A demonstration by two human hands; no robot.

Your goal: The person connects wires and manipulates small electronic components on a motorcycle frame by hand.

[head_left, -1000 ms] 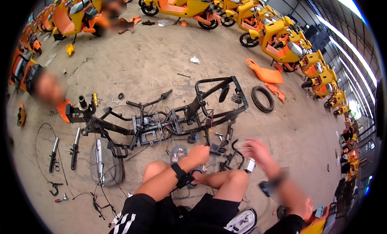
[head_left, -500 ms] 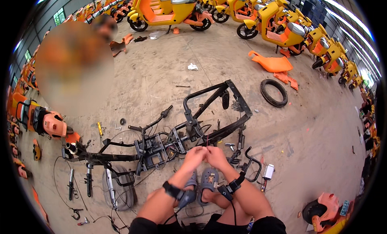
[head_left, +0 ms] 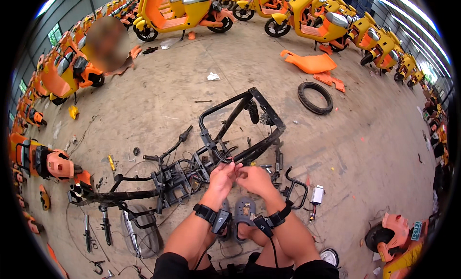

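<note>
In the middle of the head view, my two hands meet over the near side of a stripped black scooter frame (head_left: pixel 156 183). My left hand (head_left: pixel 221 180) is pinched on a thin reddish wire (head_left: pixel 233 160) that comes up from the frame. Close beside it, my right hand (head_left: pixel 255 180) has its fingertips curled together at the same wire; the exact grip is too small to make out. Loose cables lie in the frame's middle. A handlebar grip (head_left: pixel 185 133) sticks up on its far side.
A loose tyre (head_left: pixel 315 98) and an orange body panel (head_left: pixel 309 62) lie beyond the frame. To my right are a bent black tube (head_left: pixel 303 198) and a silver box with leads (head_left: pixel 317 195). Shock absorbers (head_left: pixel 105 226) lie at left. Yellow scooters (head_left: pixel 180 17) stand in rows behind.
My hands have drawn slightly apart, with the right fingers lifted off the left. The whole view has shifted, and the blurred person at the left now shows smaller, farther back.
</note>
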